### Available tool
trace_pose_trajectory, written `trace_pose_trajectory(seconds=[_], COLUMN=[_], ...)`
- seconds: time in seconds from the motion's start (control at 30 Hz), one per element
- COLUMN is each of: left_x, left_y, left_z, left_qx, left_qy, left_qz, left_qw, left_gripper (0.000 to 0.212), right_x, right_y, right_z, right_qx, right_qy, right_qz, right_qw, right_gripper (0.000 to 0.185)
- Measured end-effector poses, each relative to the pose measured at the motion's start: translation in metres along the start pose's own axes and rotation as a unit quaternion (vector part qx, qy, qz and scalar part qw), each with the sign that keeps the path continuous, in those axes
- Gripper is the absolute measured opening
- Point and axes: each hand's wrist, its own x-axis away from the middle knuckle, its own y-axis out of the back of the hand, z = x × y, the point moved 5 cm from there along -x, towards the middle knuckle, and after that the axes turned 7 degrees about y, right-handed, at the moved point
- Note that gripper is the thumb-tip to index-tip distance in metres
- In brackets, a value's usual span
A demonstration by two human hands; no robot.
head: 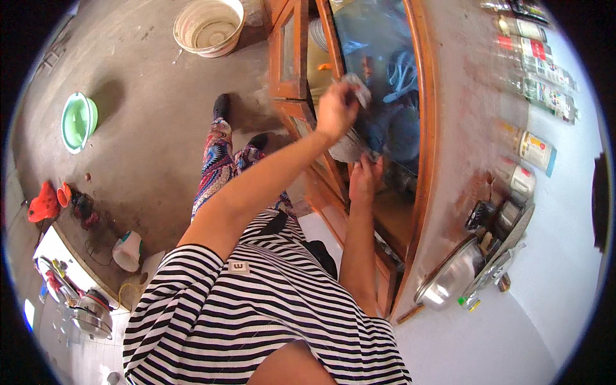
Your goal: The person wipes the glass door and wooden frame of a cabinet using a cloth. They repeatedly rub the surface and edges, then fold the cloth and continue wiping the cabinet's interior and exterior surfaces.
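Observation:
At the open wooden cabinet [423, 120], both my hands reach into the doorway. My left hand [339, 108] is closed around a whitish crumpled piece [360, 90], thin plastic or cloth; blur hides which. Lower down, my right hand [365, 179] pinches the edge of a greyish-white bundle [344, 149]. Whether the piece and the bundle are one thing is unclear. Behind my hands, bluish plastic bags [365, 29] and looped light-blue strips [402, 74] fill part of the cabinet. Stacked pale dishes [317, 34] show beside the door frame.
Glass-paned cabinet doors [288, 53] swing out over the floor. A white bucket [209, 29] and a green basin [78, 122] stand on the concrete. Along the cabinet top are several bottles [548, 98], jars [536, 149] and a metal bowl [450, 276]. A white jug-like container [127, 251] lies at left.

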Motion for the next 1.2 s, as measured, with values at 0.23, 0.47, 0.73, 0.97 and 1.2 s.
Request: trace_pose_trajectory(seconds=[0.23,0.47,0.73,0.97,1.2], left_x=[0.068,-0.003,0.021,-0.027,-0.075], left_y=[-0.003,-0.001,-0.004,0.007,-0.005], left_z=[-0.058,-0.086,0.014,-0.078,-0.051], left_qx=[0.092,0.068,-0.067,0.269,0.197], left_qy=[-0.108,-0.149,-0.031,-0.035,0.009], left_qz=[0.210,-0.008,0.080,0.014,-0.041], left_qw=[0.967,0.987,0.994,0.962,0.980], left_gripper=[0.030,0.030,0.037,0.024,0.019], right_x=[0.000,-0.004,0.000,-0.005,-0.008], right_y=[-0.022,-0.013,-0.023,-0.008,-0.011], right_z=[0.032,0.031,0.033,0.022,0.031], right_qx=[-0.105,0.004,-0.058,-0.047,0.042], right_qy=[-0.004,-0.008,-0.071,-0.040,-0.040], right_qz=[-0.051,-0.018,-0.054,-0.033,-0.028], right_qw=[0.993,1.000,0.994,0.998,0.998], right_gripper=[0.045,0.037,0.040,0.037,0.039])
